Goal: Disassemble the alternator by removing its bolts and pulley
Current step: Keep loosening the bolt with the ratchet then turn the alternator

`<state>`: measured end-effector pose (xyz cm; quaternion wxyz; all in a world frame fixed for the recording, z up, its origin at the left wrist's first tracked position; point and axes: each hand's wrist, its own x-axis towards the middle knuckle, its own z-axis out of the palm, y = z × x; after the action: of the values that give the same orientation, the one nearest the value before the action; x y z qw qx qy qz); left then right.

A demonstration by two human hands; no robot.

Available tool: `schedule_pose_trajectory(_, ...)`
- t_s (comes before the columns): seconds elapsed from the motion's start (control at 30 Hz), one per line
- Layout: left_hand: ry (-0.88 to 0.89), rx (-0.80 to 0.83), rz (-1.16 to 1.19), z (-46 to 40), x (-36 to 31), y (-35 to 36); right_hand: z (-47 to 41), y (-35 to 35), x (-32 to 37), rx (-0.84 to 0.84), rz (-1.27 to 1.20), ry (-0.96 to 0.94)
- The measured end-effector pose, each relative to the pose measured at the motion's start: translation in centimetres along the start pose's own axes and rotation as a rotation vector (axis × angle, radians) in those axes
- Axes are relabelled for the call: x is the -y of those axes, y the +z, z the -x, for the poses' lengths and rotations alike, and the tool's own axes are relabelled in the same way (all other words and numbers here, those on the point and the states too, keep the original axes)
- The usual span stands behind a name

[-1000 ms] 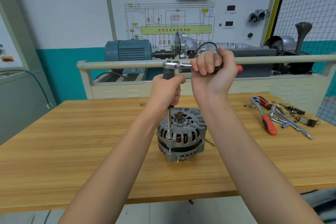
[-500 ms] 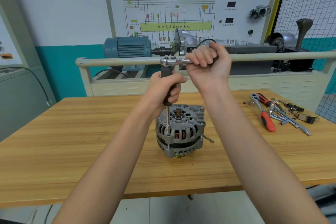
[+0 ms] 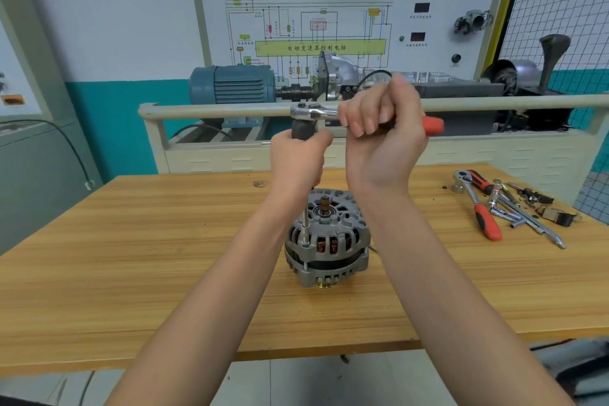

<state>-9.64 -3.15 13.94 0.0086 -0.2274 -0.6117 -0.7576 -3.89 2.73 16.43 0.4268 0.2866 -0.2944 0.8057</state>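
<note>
Wooden bench [image 3: 131,273]: grey ribbed alternator [image 3: 326,241] at centre. L hand [image 3: 298,161] grips black extension handle [image 3: 301,130], R hand [image 3: 382,138] grips red-tipped chrome ratchet [image 3: 314,113]. I'd keep shaft vertical on bolt, short strokes.

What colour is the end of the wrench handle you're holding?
Red, poking out past the right hand, in the head view.

Cast grey metal, matt and ribbed, on the alternator [image 3: 326,241], with copper windings glinting through its slots. Polished chrome on the ratchet [image 3: 314,112] head and its thin extension bar [image 3: 305,224]; matt red plastic at the handle end. Pale wood-grain laminate, smooth with a faint sheen, on the table [image 3: 131,257]. Bright chrome and red plastic among the spare tools [image 3: 494,208].
</note>
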Motion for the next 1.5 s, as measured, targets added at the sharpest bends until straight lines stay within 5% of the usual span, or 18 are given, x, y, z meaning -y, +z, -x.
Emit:
schedule_pose_trajectory(0.17,0.014,-0.023,0.019,0.0,0.3,0.4,0.9,0.6,-0.1,0.095,0.156,-0.145)
schedule_pose_trajectory(0.4,0.001,0.334,0.129,-0.2,-0.3,-1.4,-3.9,-1.8,0.6,-0.206,-0.383,0.504)
schedule_pose_trajectory(0.5,-0.09,0.531,0.174,-0.5,-0.6,-1.5,-4.7,-2.5,0.2,-0.299,-0.49,0.551)
schedule_pose_trajectory(0.7,-0.082,0.369,0.125,-0.3,-0.4,-0.8,-2.7,-1.6,0.7,-0.224,-0.311,0.299)
schedule_pose_trajectory(0.87,-0.036,0.064,0.07,0.1,-0.2,0.3,0.4,0.0,0.3,0.044,0.092,-0.075)
schedule_pose_trajectory(1.0,-0.014,-0.022,0.029,0.2,-0.1,0.9,1.6,0.8,-0.3,0.149,0.399,-0.318)
schedule_pose_trajectory(1.13,-0.028,0.062,0.071,0.1,0.0,0.3,-0.1,0.1,0.5,0.078,0.091,-0.064)
schedule_pose_trajectory(1.3,-0.066,0.365,0.136,-0.2,-0.4,-0.7,-3.3,-2.2,1.3,-0.203,-0.391,0.415)
schedule_pose_trajectory(1.5,-0.107,0.405,0.093,-0.3,-0.5,-0.7,-3.6,-2.2,0.8,-0.287,-0.423,0.396)
